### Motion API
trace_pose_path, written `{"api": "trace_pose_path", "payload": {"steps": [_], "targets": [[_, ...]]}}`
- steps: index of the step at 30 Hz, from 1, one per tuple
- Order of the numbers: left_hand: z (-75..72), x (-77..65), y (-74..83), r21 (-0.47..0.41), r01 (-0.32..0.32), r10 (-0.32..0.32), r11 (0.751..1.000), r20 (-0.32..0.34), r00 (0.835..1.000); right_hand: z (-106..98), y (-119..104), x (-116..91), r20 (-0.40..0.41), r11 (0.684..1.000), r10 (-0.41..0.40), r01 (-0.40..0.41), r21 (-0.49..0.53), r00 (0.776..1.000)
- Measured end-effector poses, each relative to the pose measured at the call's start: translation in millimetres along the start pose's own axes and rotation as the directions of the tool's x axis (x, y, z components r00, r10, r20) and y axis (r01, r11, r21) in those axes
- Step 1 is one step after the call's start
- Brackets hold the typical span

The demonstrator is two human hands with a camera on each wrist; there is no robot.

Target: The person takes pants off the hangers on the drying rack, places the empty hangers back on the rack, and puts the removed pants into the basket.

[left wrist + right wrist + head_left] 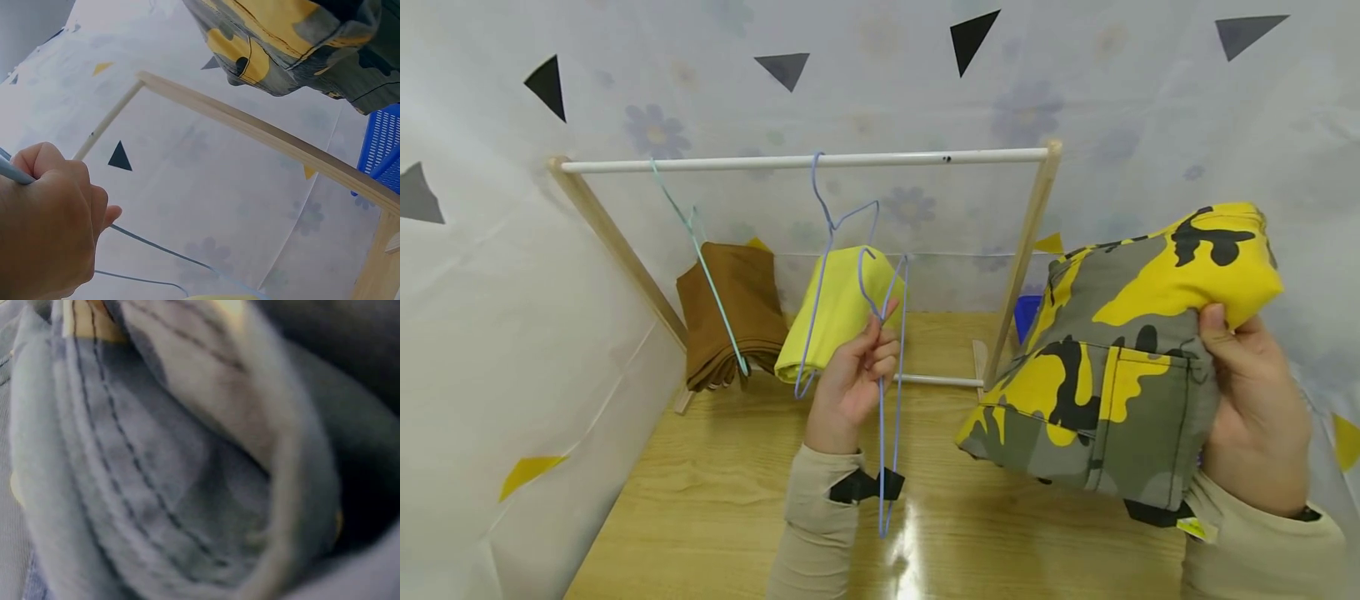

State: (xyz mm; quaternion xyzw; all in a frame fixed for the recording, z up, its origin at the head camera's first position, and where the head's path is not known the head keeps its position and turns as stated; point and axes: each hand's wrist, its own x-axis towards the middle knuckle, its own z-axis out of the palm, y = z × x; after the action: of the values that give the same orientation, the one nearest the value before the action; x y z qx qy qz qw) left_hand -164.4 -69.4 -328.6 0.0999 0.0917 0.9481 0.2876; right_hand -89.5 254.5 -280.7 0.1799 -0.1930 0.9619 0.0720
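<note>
The hanger (882, 417) is in the left hand (856, 379), thumb and fingers pinching it at the neck. It is seen nearly edge-on, long axis running up and down the head view. The camo cloth (1127, 367) lies to its right, apart from it, slanting down-left from the right hand (1258, 408), which grips its right edge, thumb in front. The rack bar (737, 163) stands beyond both; the table (737, 492) is below.
</note>
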Motion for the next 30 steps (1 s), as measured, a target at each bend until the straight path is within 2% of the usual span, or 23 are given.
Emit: {"api": "trace_pose_path", "payload": {"steps": [7,14,20,30], "targets": [[1.1,0.5,-0.5,0.005,0.000,0.001,1.000,-0.013,1.000,-10.3,-9.6,4.7,-0.024,0.999,0.051,-0.051,-0.006,0.998],[1.5,0.5,-0.2,0.034,0.007,-0.006,0.999,-0.014,1.000,-16.6,-18.7,10.7,-0.056,0.998,0.049,-0.050,-0.029,0.997],[1.0,-0.4,-0.2,0.043,0.009,-0.007,0.999,-0.034,0.999,-19.2,-24.5,14.0,-0.053,0.997,0.048,-0.051,-0.056,0.997],[-0.5,-1.2,-0.4,0.006,0.019,-0.019,1.000,-0.022,1.000,-25.9,-35.3,20.8,-0.057,0.994,0.050,-0.056,-0.096,0.997]]}}
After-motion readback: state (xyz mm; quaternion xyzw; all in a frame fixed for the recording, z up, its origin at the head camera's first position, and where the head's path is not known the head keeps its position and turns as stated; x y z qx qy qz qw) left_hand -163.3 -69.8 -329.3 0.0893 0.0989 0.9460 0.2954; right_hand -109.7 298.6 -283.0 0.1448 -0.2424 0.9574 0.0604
